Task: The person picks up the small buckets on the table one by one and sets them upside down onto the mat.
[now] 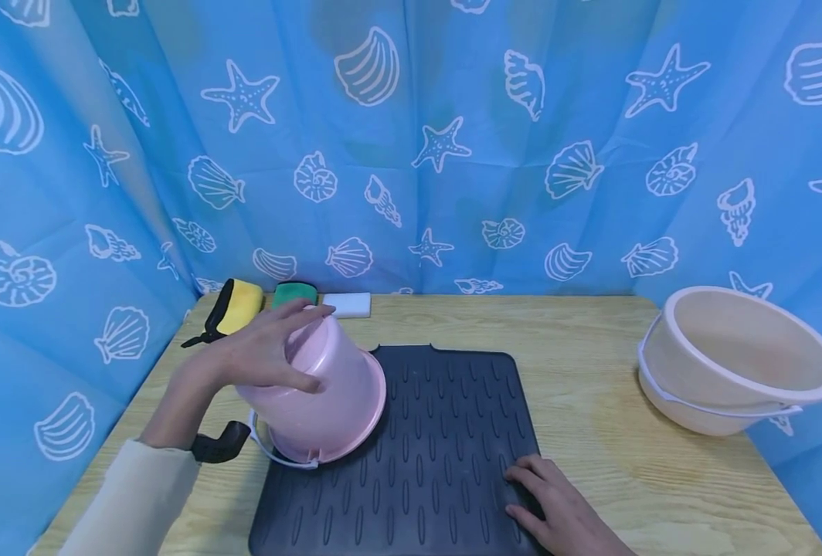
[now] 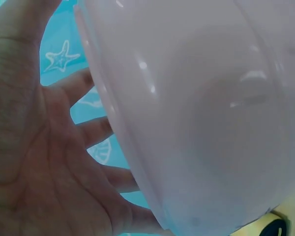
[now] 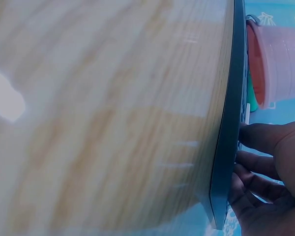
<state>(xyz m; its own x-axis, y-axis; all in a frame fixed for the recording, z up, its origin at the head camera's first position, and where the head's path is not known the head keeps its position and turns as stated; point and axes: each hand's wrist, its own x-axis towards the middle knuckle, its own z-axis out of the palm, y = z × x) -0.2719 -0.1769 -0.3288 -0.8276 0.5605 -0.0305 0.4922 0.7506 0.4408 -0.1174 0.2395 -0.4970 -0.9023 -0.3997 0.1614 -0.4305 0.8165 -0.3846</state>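
My left hand (image 1: 265,351) grips a pink bucket (image 1: 334,401) by its base, with thumb and fingers spread around it. Tipped mouth-down and leaning, the bucket is over the left part of a black ridged mat (image 1: 446,432); its white handle (image 1: 261,444) hangs at the near left. In the left wrist view the bucket wall (image 2: 187,123) fills most of the picture beside my palm (image 2: 49,142). My right hand (image 1: 557,502) rests its fingertips on the mat's right edge. The right wrist view shows those fingers (image 3: 258,182) against the mat, loosely bent.
At the right of the wooden table (image 1: 592,347) a beige basin (image 1: 703,386) with a white handle leans at a tilt. A yellow-and-black cloth item (image 1: 240,305), a green one (image 1: 294,293) and a white block (image 1: 348,304) line the back left. Blue shell-print curtains (image 1: 411,116) surround the table.
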